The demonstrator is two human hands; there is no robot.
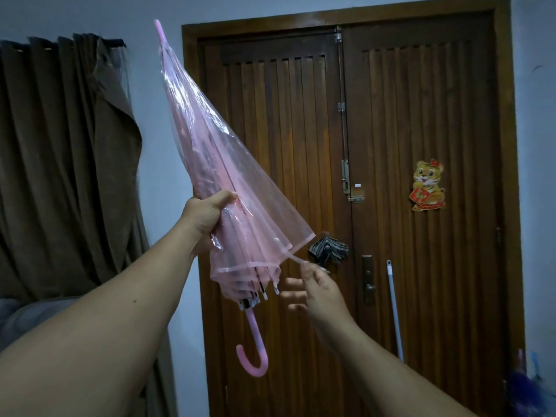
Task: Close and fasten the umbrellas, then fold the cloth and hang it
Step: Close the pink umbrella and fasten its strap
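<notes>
The fingers of the left hand (204,218) are hidden behind the collapsed pink umbrella (216,164), around whose canopy that hand is clamped. Its hooked handle (254,353) hangs below the hand. The fastening strap (296,258) is pinched at its end by the right hand (319,291), remaining fingers spread. Just beyond that hand, a checked cloth (328,251) is seen against the wooden door (421,115).

Dim room, pale wall (162,164), brown curtain (60,161), slatted wooden double door (421,115) — perhaps bedding (27,314) lower left.
</notes>
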